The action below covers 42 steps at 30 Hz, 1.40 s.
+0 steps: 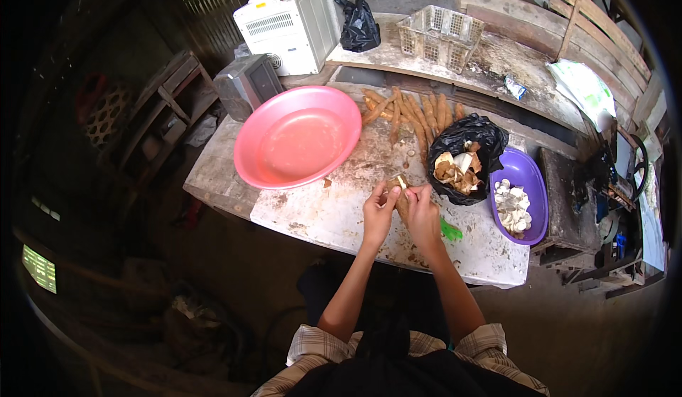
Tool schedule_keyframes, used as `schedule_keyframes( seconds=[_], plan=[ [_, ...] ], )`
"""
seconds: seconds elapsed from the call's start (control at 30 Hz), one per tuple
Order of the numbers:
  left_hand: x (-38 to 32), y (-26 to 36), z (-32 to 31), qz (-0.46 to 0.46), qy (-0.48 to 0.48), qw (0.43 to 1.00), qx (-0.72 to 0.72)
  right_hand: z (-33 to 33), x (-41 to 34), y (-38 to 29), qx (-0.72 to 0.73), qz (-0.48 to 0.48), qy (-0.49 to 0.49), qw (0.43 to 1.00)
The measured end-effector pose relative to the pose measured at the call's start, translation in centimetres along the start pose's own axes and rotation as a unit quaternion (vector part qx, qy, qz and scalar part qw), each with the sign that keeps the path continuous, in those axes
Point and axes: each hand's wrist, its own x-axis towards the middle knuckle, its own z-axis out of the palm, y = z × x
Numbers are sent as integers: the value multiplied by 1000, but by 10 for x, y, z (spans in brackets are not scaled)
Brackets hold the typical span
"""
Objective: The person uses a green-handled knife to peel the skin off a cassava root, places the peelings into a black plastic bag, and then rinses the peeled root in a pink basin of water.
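Between both hands I hold a brown cassava root (402, 213) over the table's near side. White flesh shows at its upper end, where the skin is broken. My left hand (377, 217) grips it from the left with the thumb near the exposed patch. On the other side my right hand (423, 217) has its fingers and thumb on the root. A bright green object (451, 229), perhaps a tool's handle, lies beside my right hand, partly hidden by it. Right of the hands stands a black plastic bag (446, 133) with peelings (458, 170) in its mouth.
Unpeeled cassava roots (413, 110) lie at the table's back. A pink basin (303, 141) stands left; a purple basin (537, 194) holds white slices (512, 208) at right. Behind are a plastic crate (439, 37), another black bag (359, 26) and a white appliance (287, 29).
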Motion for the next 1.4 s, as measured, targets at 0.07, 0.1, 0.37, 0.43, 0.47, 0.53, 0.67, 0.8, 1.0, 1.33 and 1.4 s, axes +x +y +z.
schedule_keyframes(
  seconds=[0.07,0.1,0.37,0.43,0.47,0.53,0.67,0.8,1.0,1.33,1.4],
  plan=[
    [0,-1,4,14,-7,1000,-1,1,0,-2,-14,5,13,1000],
    [-1,-1,6,27,-13,1000,-1,0,0,-2,-27,10,25,999],
    [0,-3,19,-29,-58,998,-28,-18,5,9,106,118,11,987],
    [1,-7,23,-40,-61,997,-21,-21,4,15,172,133,-2,976],
    [0,-10,28,-37,-64,997,-19,-19,1,23,204,123,9,971],
    [-2,-16,40,-37,-72,997,-17,-21,-3,39,233,115,23,965],
    [-10,-23,57,-17,-100,995,-13,-38,-8,44,252,249,5,935],
    [-18,-32,74,-11,-94,995,30,-35,-13,39,17,236,127,963],
    [-19,-56,75,38,-123,990,52,-41,-17,63,0,285,141,948],
    [-9,-60,68,-59,-104,990,-81,-47,-35,82,214,270,-31,938],
    [-8,-54,72,-58,-112,988,-94,-49,-34,80,198,262,-48,943]
  ],
)
